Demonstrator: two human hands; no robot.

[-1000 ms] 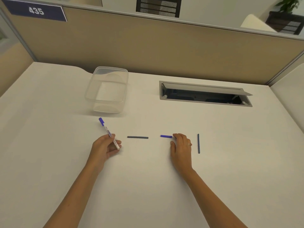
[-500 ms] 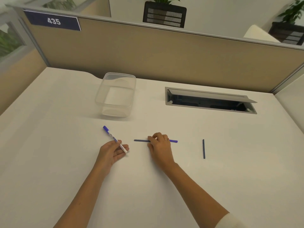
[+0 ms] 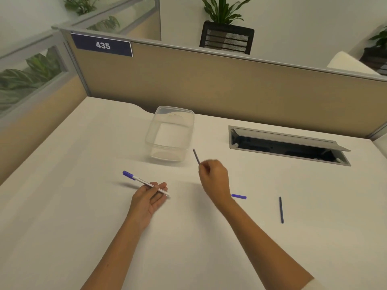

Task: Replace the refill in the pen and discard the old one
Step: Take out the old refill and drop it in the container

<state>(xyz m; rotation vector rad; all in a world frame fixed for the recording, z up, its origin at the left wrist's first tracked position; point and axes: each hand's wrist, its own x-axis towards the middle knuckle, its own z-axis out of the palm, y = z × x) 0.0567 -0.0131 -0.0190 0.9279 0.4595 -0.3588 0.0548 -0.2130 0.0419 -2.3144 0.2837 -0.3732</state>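
White desk surface (image 3: 83, 206) fills the view, closed in behind by a tan partition (image 3: 209, 86) that carries a dark blue plate (image 3: 102, 46) reading 435. Set into the desk on the right is one grey cable hatch (image 3: 287, 146) with its flap raised. One clear plastic container (image 3: 170, 132), with no lid on it, stands near the partition.

Counted, the writing parts are four: one pen barrel, one short cap piece and two thin refills. The pen barrel (image 3: 146, 183) is white with printed lettering and a blue-violet end pointing up and to the left; it lies across the fingers of the left hand (image 3: 148, 198), which is palm up and loosely curled around it. The right hand (image 3: 214, 177) is closed, pinching a thin grey refill (image 3: 196, 156) at its lower end, lifted off the desk, with the free end tilted toward the container's near right corner. The short blue-violet cap piece (image 3: 239, 196) lies flat just right of the right wrist. The second refill (image 3: 281, 209), dark blue, lies alone farther right, pointing roughly away from the person.
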